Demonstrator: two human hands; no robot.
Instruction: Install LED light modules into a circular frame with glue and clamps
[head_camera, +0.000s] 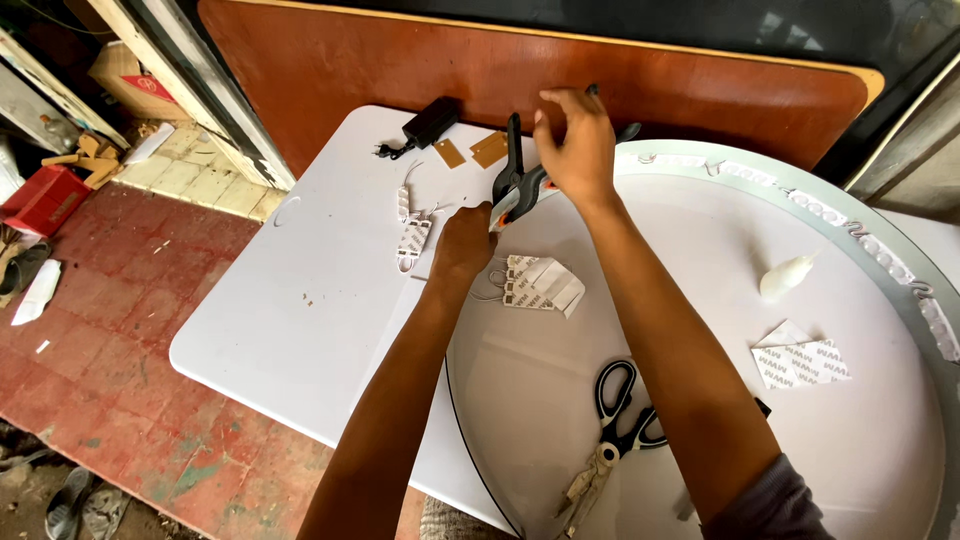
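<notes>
Your right hand (578, 150) is up at the far rim of the large round white panel (700, 330), grip closed on the handles of a black spring clamp with orange jaw pads (518, 185). The clamp stands tilted at the panel's edge, its jaws pointing down toward your left hand.

Your left hand (465, 240) sits just below the clamp, fingers curled at the panel's rim; you cannot tell from here whether that grip holds anything, since the fingertips are hidden.

Near the left hand, on the panel, lies a folded stack of white adhesive backing sheets (545, 283). Left of it, on the white rectangular tabletop (290, 300), lies a short string of small white light modules (410, 230). Farther back sit a black power adapter (430, 122) and two small brown card pieces (480, 150).

Closer to you on the panel lie black-handled scissors (618, 400). To the right lie a small white crumpled lump (785, 277) and more loose backing paper (797, 360).

A brown wooden board (400, 60) leans behind the tabletop.
</notes>
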